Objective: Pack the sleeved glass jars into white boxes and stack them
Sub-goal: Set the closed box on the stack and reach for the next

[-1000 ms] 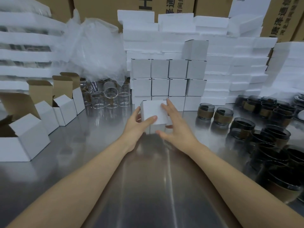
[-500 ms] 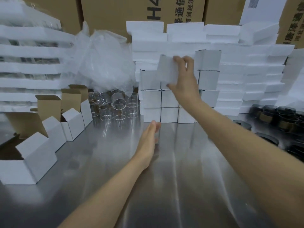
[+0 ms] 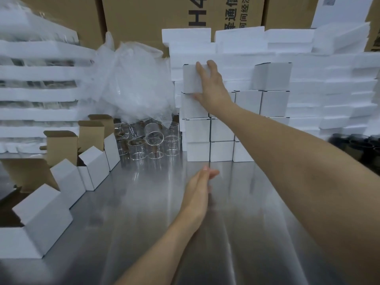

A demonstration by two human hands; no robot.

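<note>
Right hand grips the small closed white cardboard box, seated atop the left column of the stacked white boxes. Left hand relaxed, empty, above the steel counter. Recommend squaring edges flush before letting go.

Bare steel table in front of me, crumpled clear plastic sheeting to my left, white foam trays stacked behind, printed brown cartons at the back.
</note>
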